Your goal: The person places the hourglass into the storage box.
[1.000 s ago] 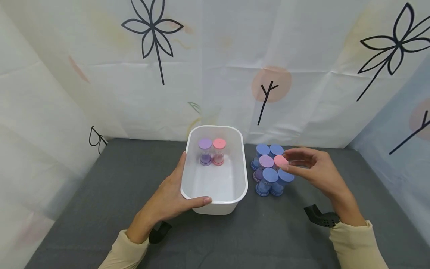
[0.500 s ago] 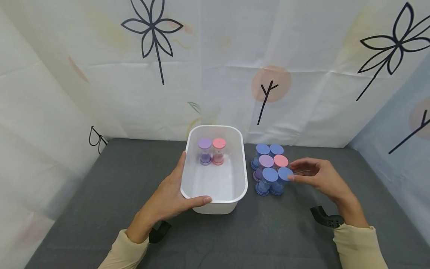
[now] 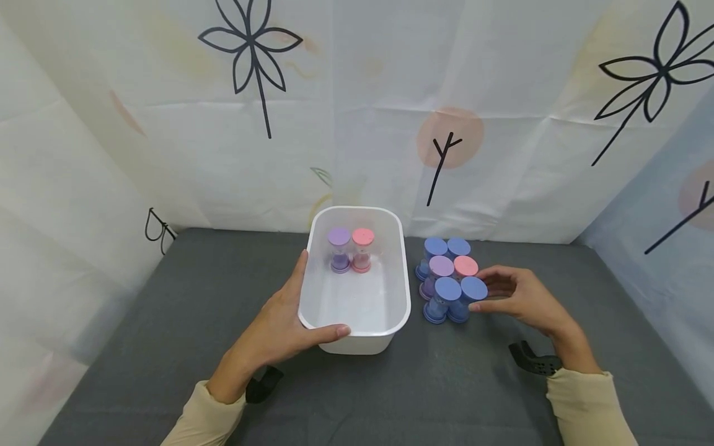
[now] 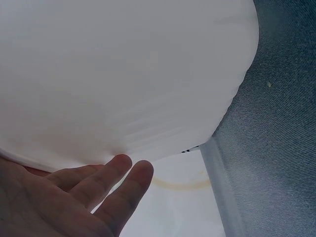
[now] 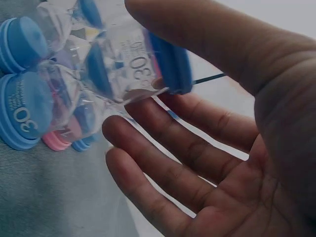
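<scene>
My left hand (image 3: 279, 328) grips the near left corner of a white plastic bin (image 3: 359, 306), thumb over the rim and fingers along its outer wall (image 4: 138, 74). Inside stand a purple sand timer (image 3: 339, 250) and a pink sand timer (image 3: 362, 250). To the right of the bin, several upright sand timers form a tight cluster. My right hand (image 3: 521, 300) holds the front right blue sand timer (image 3: 473, 291), thumb on the near side and fingers behind. In the right wrist view, that timer's blue cap (image 5: 177, 64) lies between thumb and fingers.
Also in the cluster are a front left blue timer (image 3: 448, 291), a purple timer (image 3: 441, 267), a pink timer (image 3: 465, 266) and two blue timers (image 3: 436, 248) at the back. A dark grey cloth (image 3: 223, 279) covers the table. Behind it hangs a printed white curtain (image 3: 368, 142).
My right hand has drawn back from the pink timer and come down around the front right blue timer. The left hand and bin have stayed in place.
</scene>
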Available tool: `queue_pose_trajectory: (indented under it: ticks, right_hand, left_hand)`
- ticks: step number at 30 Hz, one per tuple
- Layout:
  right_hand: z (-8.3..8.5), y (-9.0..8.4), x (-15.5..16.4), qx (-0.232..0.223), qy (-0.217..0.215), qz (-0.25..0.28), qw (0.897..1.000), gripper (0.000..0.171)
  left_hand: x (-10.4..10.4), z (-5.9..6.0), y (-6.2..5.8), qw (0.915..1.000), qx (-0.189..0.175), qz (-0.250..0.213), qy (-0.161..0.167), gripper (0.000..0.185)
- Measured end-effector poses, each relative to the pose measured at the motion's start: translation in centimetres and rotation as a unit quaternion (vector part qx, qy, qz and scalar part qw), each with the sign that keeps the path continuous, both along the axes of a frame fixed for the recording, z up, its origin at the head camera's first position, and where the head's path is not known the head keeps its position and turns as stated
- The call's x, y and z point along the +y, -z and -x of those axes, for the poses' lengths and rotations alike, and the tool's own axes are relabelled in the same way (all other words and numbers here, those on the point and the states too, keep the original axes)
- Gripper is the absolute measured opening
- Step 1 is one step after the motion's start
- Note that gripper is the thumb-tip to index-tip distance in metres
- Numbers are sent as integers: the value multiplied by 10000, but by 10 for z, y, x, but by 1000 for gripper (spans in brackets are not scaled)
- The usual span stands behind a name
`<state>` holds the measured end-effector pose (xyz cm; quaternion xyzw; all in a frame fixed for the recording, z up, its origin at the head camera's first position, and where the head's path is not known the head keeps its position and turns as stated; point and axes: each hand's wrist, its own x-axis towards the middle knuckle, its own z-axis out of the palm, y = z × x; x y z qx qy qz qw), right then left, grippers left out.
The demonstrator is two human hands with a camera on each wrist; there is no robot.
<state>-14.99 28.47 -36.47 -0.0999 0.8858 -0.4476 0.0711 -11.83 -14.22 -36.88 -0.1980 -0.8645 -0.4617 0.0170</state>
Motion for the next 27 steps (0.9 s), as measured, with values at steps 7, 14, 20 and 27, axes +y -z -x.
queue_pose_trajectory:
  ticks: [7,14,20,27]
  right_hand:
    - [0,3,-1,21,-79,144,9999,53]
    - [-2,1,0,73,-50,113,9999,51]
    - [-8,-7,4,208,-50,165,9996,49]
    - [-14,-17,9,651,-178,658,9955,43]
  left_hand:
    - [0,0,0,10000,-29,-43,-5,129]
    - [0,-1,-1,10000,-41,-40,-31,131]
    - [0,-1,-1,10000,-30,-45,-25,131]
    - [0,-1,0,10000,5,-37,-16,131]
